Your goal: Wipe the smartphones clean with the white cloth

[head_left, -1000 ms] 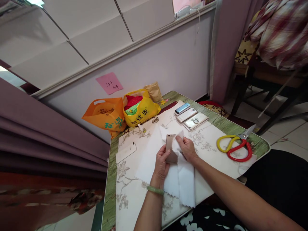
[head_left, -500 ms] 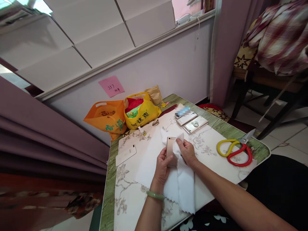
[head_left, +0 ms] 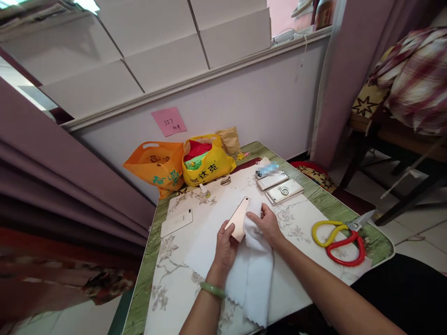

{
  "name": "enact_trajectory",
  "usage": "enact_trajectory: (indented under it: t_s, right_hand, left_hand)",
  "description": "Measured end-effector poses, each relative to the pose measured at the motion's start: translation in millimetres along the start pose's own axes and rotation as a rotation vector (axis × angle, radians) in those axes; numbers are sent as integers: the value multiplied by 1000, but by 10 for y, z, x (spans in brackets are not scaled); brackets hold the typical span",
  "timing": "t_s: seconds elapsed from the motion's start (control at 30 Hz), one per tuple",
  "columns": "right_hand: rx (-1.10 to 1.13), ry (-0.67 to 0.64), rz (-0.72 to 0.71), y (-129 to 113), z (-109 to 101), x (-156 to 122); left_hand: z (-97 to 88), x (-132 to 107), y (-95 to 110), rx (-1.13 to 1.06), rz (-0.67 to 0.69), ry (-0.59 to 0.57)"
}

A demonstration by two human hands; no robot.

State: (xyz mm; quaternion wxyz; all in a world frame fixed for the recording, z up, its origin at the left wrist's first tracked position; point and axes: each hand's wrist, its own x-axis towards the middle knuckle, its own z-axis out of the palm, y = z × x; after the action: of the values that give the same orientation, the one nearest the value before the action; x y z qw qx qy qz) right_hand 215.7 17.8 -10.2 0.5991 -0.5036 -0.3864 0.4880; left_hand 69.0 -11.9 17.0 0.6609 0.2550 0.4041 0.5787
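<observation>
My left hand [head_left: 225, 246] grips a gold phone [head_left: 238, 218] by its lower end, tilted up to the right above the table. My right hand [head_left: 267, 224] pinches a fold of the white cloth [head_left: 249, 272] against the phone's right side. The cloth hangs from my hands and spreads over the flowered table cover [head_left: 167, 284]. A green bangle [head_left: 213, 290] sits on my left wrist.
A white phone [head_left: 176, 222] lies at the left. Three more phones [head_left: 277, 181] lie at the back right. Red and yellow scissors [head_left: 340, 237] rest near the right edge. Orange [head_left: 155, 167] and yellow [head_left: 206, 160] bags stand against the wall. A chair [head_left: 401, 116] with plaid fabric stands right.
The gold phone has tilted from upright to leaning right, showing its back. My right hand with the cloth has slid lower along the phone. The camera has shifted slightly.
</observation>
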Motion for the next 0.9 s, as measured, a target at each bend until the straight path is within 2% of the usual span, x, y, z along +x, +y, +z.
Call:
enact_trajectory:
  t_s: [0.07,0.17,0.3,0.4,0.5,0.67,0.77,0.83,0.9]
  right_hand:
    - [-137,-35,-38,-28,-41,87]
    - [-277,27,-53,-33,-71,193]
    - [-338,108,-49,15,-51,207]
    - [-334,103,-33,41,-50,183]
    - [-225,42,-23,32,-76,179]
    - [-98,-27,-38,12,-103,214]
    - [154,38,6,62,-106,258]
    - [314,113,52,113,-113,287]
    - [358,138,67,148,-123,302]
  left_hand:
    - [24,3,-5,-47,25,5]
    - [48,0,-12,-65,9,12]
    - [41,-4,-17,-60,25,91]
    - [31,-13,-21,-24,31,31]
    - [32,-23,-23,30,11,3]
    - [10,41,-21,-67,44,120]
    - [-35,117,-15,-239,81,217]
    - [-66,151,-15,-313,73,227]
    - [-83,163,-20,-319,64,203]
